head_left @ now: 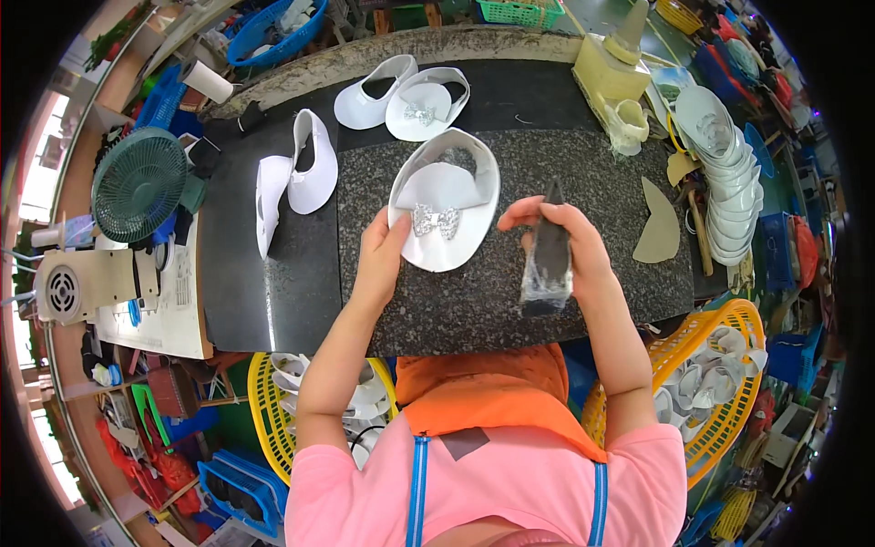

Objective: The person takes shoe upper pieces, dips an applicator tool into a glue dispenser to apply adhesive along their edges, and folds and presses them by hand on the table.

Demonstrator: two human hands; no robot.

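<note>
My left hand (380, 255) grips the left edge of a white shoe upper (448, 248), thumb on top. A silver glitter bow (436, 221) sits across its front, and the opening faces away from me. Just to the right, my right hand (591, 244) is closed round a dark, flat, pointed tool (551, 246). Its lower end is wrapped in clear film, and its exact kind is unclear. The tool is apart from the upper. Both hands are above a speckled dark stone slab (410, 319).
More white uppers lie at the left (313, 178) and far side (424, 105). A stack of white uppers (729, 196), a grey cut piece (658, 223) and a wooden-handled tool (700, 232) are right. Yellow baskets (747, 401) flank me; a green fan (137, 182) stands left.
</note>
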